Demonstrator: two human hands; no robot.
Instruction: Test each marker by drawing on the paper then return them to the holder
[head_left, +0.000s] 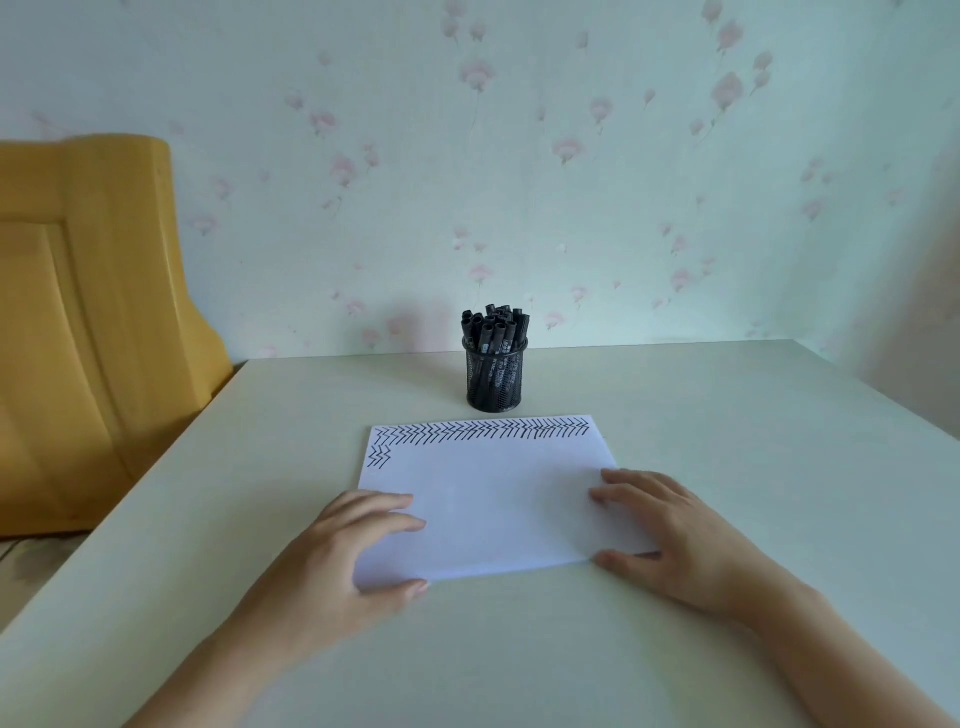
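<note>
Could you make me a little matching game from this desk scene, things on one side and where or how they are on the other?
Things:
1. markers
2. paper
3. left hand
4. holder

States:
A. resting on the sheet's left edge
B. black mesh cup beyond the sheet
C. standing upright in the cup
D. flat on the table, zigzag marks along its far edge

Pairs: 1-C, 2-D, 3-A, 4-B

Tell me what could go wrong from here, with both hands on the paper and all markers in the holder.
1. The holder is packed with markers; pulling one out may drag others or tip it.
2. The paper lies loose on the table; if the left hand or right hand lifts, it may slide.
3. Fresh marks could smear.
</note>
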